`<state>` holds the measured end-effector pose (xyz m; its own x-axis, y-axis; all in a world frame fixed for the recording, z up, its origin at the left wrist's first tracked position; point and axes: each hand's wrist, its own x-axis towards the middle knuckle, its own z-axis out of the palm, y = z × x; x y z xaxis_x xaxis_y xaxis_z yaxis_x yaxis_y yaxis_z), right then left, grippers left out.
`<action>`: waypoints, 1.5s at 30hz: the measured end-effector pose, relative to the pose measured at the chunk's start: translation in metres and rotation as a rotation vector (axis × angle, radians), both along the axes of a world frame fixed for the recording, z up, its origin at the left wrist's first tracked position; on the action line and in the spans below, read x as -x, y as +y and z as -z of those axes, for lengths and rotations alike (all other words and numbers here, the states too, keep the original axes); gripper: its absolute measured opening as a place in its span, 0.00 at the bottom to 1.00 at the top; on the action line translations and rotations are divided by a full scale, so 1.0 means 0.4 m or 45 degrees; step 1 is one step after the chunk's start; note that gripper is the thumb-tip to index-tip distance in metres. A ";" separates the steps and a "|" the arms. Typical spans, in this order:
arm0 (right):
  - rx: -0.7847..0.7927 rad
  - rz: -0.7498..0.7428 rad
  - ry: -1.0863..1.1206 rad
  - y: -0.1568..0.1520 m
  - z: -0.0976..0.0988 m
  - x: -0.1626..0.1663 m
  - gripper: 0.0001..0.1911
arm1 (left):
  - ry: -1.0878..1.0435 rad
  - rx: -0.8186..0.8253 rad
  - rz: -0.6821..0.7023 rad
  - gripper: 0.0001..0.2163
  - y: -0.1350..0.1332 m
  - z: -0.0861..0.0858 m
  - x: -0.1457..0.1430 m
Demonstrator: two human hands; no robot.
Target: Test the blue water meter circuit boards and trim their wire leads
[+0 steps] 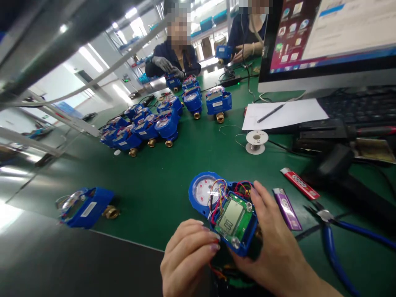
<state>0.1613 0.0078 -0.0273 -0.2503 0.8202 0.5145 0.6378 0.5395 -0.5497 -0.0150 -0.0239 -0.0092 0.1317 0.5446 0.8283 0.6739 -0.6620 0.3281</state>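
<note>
An opened blue water meter (198, 202) is tilted toward me above the near part of the green table. Its round dial shows at the left, and its box bares a green circuit board (245, 220) with a small display and several coloured wires (220, 194). My right hand (272, 239) wraps round the box from the right, thumb below and fingers along the far side. At the box's lower left edge, my left hand (187, 258) has its fingers pressed together; a bit of red shows at the fingertips, but what they pinch is mostly hidden. Loose wires (218, 272) hang below.
Another meter (88, 208) lies left; several stand further back (145, 128). Rightward are a solder spool (256, 142), two lighters (287, 208), blue-handled pliers (328, 222), paper with a pen (284, 115), a keyboard (361, 103) and a monitor (334, 37). Two people sit opposite, one gloved.
</note>
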 end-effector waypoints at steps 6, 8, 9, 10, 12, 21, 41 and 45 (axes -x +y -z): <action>0.022 -0.031 0.021 0.003 -0.007 -0.003 0.46 | 0.061 0.081 0.030 0.07 0.005 -0.017 0.015; 0.024 -0.039 0.023 0.003 -0.007 -0.003 0.46 | 0.069 0.078 0.030 0.08 0.010 -0.023 0.014; 0.023 -0.042 0.027 0.003 -0.006 -0.003 0.47 | 0.077 0.080 0.024 0.08 0.012 -0.026 0.013; 0.023 -0.044 0.030 0.003 -0.005 -0.003 0.47 | 0.091 0.086 0.023 0.08 0.013 -0.028 0.011; 0.027 -0.048 0.035 0.003 -0.003 -0.003 0.48 | 0.113 0.096 0.025 0.09 0.015 -0.033 0.009; 0.017 -0.051 0.019 0.002 -0.007 -0.008 0.48 | 0.102 0.111 0.044 0.08 0.023 -0.030 0.012; 0.021 -0.065 0.042 0.006 -0.016 -0.007 0.47 | 0.102 0.235 0.247 0.04 0.064 -0.043 -0.009; 0.039 -0.053 -0.005 0.003 -0.015 -0.005 0.45 | 0.042 0.191 0.238 0.07 0.060 -0.032 0.012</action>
<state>0.1631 0.0091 -0.0213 -0.2863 0.8243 0.4884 0.6175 0.5485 -0.5638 -0.0199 0.0000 0.0037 0.2672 0.6250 0.7335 0.5565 -0.7215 0.4121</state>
